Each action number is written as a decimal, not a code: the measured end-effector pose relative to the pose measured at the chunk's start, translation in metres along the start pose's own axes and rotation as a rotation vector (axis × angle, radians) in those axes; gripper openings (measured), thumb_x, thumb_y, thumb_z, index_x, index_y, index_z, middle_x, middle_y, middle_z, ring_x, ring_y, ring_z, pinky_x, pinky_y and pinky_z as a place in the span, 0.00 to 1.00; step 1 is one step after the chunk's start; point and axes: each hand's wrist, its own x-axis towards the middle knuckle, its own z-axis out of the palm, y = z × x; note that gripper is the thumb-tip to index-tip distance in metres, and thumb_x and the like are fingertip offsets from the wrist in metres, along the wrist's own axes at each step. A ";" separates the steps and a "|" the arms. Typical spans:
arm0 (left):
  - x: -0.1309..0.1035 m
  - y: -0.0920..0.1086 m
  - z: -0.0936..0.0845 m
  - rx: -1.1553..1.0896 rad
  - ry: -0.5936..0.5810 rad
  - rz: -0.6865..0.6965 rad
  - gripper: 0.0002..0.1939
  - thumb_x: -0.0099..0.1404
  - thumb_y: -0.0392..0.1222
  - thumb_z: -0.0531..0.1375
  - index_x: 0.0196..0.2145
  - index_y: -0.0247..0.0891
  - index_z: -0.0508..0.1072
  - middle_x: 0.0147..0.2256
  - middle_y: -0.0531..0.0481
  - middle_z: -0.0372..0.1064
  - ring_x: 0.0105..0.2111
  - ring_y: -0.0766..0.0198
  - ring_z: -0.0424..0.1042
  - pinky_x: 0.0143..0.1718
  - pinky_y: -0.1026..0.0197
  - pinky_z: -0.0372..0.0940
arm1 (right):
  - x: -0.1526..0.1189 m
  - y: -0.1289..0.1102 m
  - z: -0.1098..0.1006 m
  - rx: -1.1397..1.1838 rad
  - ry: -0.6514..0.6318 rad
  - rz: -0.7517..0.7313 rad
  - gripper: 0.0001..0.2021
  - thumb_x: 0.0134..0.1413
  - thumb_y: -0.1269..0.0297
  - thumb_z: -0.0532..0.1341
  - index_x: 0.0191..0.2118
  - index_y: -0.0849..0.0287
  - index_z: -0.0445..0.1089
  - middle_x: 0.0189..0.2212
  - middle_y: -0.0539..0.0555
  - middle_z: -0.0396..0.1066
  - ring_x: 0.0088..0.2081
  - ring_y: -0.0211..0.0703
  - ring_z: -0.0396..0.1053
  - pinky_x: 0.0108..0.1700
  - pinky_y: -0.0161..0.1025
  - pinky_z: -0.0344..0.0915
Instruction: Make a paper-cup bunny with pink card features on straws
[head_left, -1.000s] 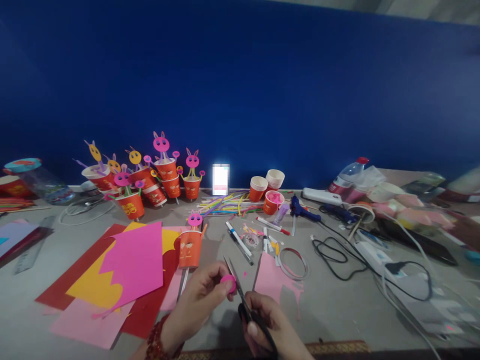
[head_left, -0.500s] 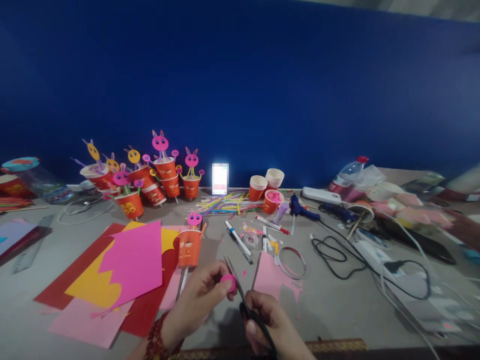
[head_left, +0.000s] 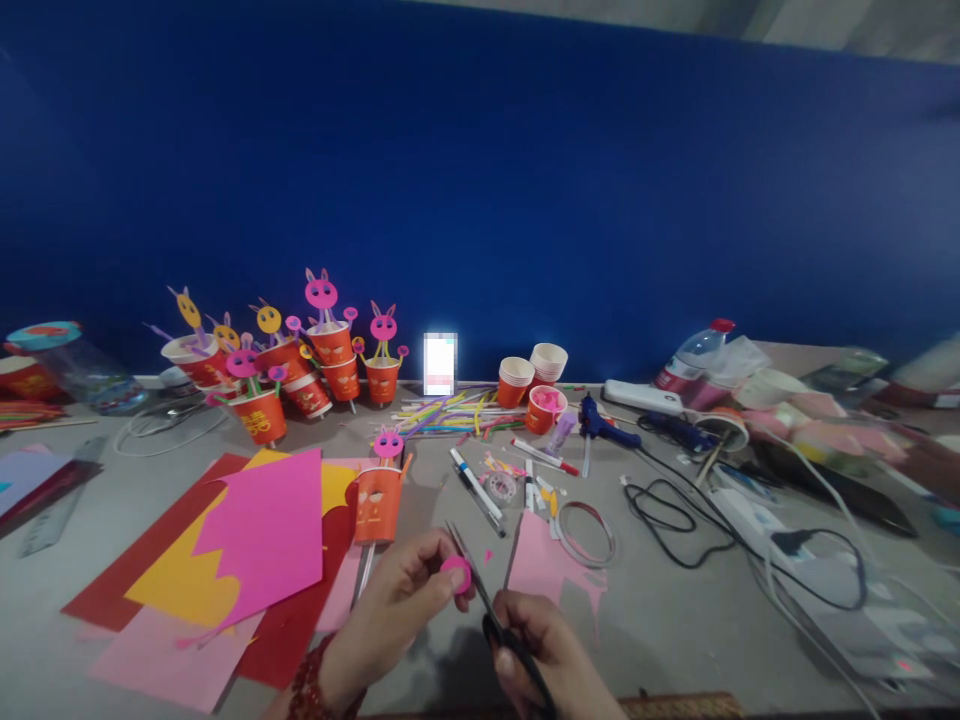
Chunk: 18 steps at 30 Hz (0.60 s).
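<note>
My left hand (head_left: 409, 595), with a red bead bracelet at the wrist, pinches a small round pink paper piece (head_left: 456, 575). Beside it, my right hand (head_left: 544, 645) is closed round the black handles of the scissors (head_left: 487, 600). The blades point up and left, slightly parted, close to the right edge of the pink piece. A tiny pink scrap (head_left: 489, 554) lies on the table just beyond. Behind my left hand is a red cup with a pink rabbit head (head_left: 377, 505).
Coloured paper sheets (head_left: 270, 530) lie at the left, decorated cups (head_left: 330, 345) behind them. Pens (head_left: 478, 490), a tape ring (head_left: 585, 532) and light pink paper (head_left: 536, 560) lie ahead. A blue glue gun (head_left: 607, 425), black cables (head_left: 675, 510) and a power strip (head_left: 750, 510) are at the right.
The view has shifted slightly, so the table things sit a little lower. The pink piece has turned a little between my left fingers, and the scissors remain beside it.
</note>
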 end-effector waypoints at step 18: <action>-0.002 -0.023 0.010 -0.060 0.161 -0.035 0.17 0.64 0.53 0.63 0.26 0.37 0.69 0.25 0.55 0.63 0.28 0.66 0.62 0.32 0.65 0.59 | 0.019 -0.024 0.013 0.031 0.417 -0.234 0.19 0.42 0.52 0.74 0.34 0.57 0.70 0.27 0.50 0.70 0.29 0.40 0.67 0.32 0.34 0.66</action>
